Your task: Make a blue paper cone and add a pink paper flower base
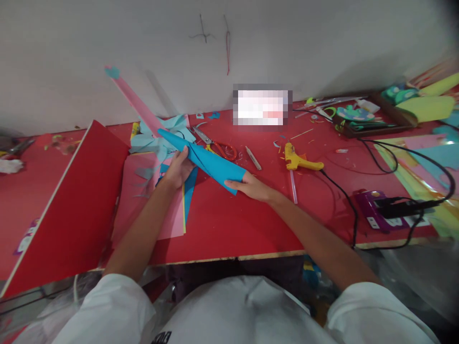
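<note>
Tbl point(222, 224), held blue ppr point(215, 165); shirt txt point(161, 337) unclear.

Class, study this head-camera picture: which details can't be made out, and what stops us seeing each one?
All in the head view:
- Most fingers of the left hand and right hand: hidden by the blue paper.
- What the bright rectangle by the wall shows: blurred by coarse pixel blocks.
- Dark lettering on the white shirt: cut off by the bottom edge.
- Far end of the yellow sheet: cut off by the right edge.
</note>
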The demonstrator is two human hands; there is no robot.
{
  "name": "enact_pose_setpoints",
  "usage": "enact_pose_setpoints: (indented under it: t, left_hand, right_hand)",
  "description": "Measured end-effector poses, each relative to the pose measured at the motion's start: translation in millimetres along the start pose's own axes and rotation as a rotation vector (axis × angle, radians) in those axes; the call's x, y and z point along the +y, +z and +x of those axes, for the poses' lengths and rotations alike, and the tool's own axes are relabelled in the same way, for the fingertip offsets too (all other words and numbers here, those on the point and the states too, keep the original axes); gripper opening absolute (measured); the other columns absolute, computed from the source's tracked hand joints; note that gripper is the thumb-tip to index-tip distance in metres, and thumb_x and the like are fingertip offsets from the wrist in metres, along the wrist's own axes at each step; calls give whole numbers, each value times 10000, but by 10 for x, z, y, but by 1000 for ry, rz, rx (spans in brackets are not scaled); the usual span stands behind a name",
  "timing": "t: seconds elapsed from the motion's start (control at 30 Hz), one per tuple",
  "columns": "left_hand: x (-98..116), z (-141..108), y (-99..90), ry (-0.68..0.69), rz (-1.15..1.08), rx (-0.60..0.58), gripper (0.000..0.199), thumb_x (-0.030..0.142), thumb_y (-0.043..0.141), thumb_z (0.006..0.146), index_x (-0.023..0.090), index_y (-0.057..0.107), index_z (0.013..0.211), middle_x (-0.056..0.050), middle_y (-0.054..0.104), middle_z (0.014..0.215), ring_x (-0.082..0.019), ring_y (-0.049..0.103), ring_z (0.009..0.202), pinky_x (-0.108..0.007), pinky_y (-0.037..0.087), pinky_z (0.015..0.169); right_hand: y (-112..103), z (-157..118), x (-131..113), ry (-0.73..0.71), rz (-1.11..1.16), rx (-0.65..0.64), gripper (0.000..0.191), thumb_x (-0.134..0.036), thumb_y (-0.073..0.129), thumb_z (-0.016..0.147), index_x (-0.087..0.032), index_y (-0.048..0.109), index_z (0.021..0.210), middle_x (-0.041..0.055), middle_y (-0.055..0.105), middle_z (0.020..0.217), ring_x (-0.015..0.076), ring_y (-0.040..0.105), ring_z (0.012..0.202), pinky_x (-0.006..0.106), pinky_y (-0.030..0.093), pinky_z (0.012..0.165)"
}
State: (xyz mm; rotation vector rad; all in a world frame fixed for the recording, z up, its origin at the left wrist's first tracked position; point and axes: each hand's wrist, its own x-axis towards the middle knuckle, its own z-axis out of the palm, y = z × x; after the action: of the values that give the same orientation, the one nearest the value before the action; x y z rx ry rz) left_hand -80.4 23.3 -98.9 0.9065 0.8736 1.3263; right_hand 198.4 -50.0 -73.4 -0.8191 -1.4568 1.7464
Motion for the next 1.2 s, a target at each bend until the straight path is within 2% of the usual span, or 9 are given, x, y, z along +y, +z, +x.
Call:
enact_pose_setpoints:
  t: [0.1, 0.2, 0.33, 0.47, 0.6, 0.77, 0.97, 1.2]
  left_hand:
    - [35, -27, 6, 11, -1, -66, 489, 618, 903, 859, 225, 767, 1117, -108, 849, 1153, -360, 763, 1301, -514, 659, 1089]
    - [63, -46, 14, 37, -3, -114, 515, 600, 926, 843, 241, 768, 1177, -98, 843, 1194, -351, 757, 1312, -491, 662, 1078]
    - [41, -18, -7, 58, -15, -45, 483, 559, 975, 800, 238, 761, 1091, -67, 847, 1087, -316, 804, 1179, -480, 665, 1064]
    - [-6, 20, -34, 62, -30, 12, 477, 545, 998, 773, 226, 748, 1026, -54, 837, 1002, -286, 822, 1037, -481, 672, 1039]
    - [-38, 29, -44, 70, -25, 33, 492, 541, 1006, 761, 218, 735, 1014, -57, 827, 983, -292, 822, 1035, -491, 673, 1029]
    - [-62, 34, -58, 63, -5, 24, 493, 540, 1003, 769, 216, 721, 1012, -60, 820, 969, -303, 822, 1075, -497, 677, 1023]
    - [-53, 26, -46, 43, -1, 25, 529, 556, 1017, 739, 219, 718, 1015, -55, 817, 952, -316, 824, 1077, -510, 684, 1022]
    - [-20, -26, 11, 40, 36, -35, 533, 568, 1006, 752, 209, 722, 1025, -83, 824, 970, -361, 794, 1204, -537, 665, 1075]
  right_hand:
    - [-13, 20, 26, 12, 88, 51, 607, -631, 897, 841, -318, 796, 1351, 48, 785, 1443, 346, 664, 1446, 610, 440, 1318]
    - [-19, 47, 68, 52, 158, 131, 560, -611, 911, 823, -291, 813, 1272, 65, 821, 1346, 338, 705, 1370, 613, 476, 1277]
    - [-11, 80, 59, 66, 240, 158, 497, -580, 947, 785, -252, 828, 1139, 69, 850, 1188, 328, 741, 1287, 578, 540, 1209]
    - [4, 84, -9, 18, 275, 128, 474, -589, 960, 771, -256, 834, 1084, 59, 853, 1192, 334, 725, 1333, 563, 549, 1212]
    - [15, 51, -15, 55, 254, 150, 496, -602, 955, 783, -278, 836, 1140, 57, 843, 1274, 332, 711, 1377, 599, 494, 1278]
    - [48, 20, -14, 92, 260, 123, 535, -515, 972, 776, -317, 832, 1254, 36, 787, 1453, 321, 666, 1465, 584, 439, 1334]
    - [68, 18, -37, 125, 287, 153, 558, -493, 985, 737, -302, 839, 1241, 46, 788, 1454, 336, 670, 1464, 597, 422, 1344]
    - [71, -28, -117, 151, 270, 86, 593, -486, 1002, 712, -294, 845, 1250, 71, 802, 1419, 350, 676, 1453, 623, 421, 1335]
